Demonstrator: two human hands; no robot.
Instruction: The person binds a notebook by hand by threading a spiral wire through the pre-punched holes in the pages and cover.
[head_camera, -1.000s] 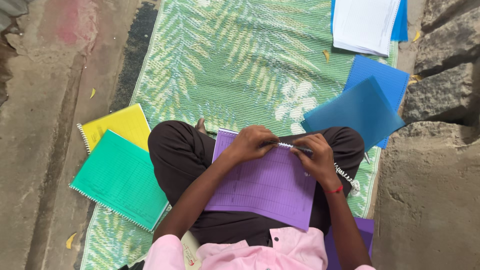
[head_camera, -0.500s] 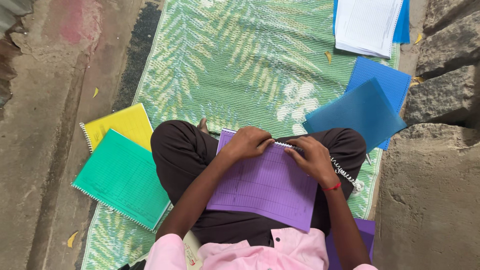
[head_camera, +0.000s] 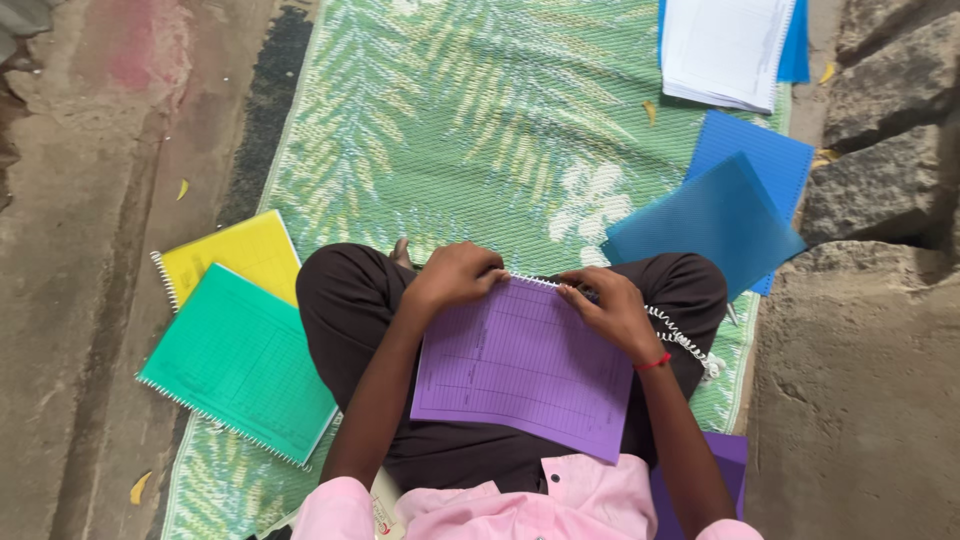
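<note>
Person seated cross-legged on a green woven plastic mat with a pale fern pattern (head_camera: 470, 130), seen from above. A purple printed cover sheet (head_camera: 525, 365) lies across the lap, over dark trousers, its far edge lined with punched holes.

Left hand (head_camera: 455, 275) rests on the far left corner of the purple sheet, fingers curled down over the edge, pinching it. Right hand (head_camera: 610, 310) sits at the far right corner of the same sheet, fingers bent and closed on a white spiral binding coil (head_camera: 680, 338). The coil runs along the far edge of the sheet between the two hands, then trails loose to the right, past the right wrist and over the knee. A thin red thread band (head_camera: 655, 362) circles the right wrist.

Left of the person, on the mat edge: a green spiral-bound notebook (head_camera: 240, 365) overlapping a yellow spiral-bound notebook (head_camera: 235, 255), both flat. Right and farther off: two blue ribbed plastic cover sheets (head_camera: 725, 215), overlapping, one tilted. Far right corner: a stack of white printed pages (head_camera: 725, 45) on another blue sheet. Rough grey stone blocks (head_camera: 880, 190) border the right side; bare concrete floor (head_camera: 80, 250) on the left. A further purple sheet (head_camera: 725, 470) shows near the right elbow.
</note>
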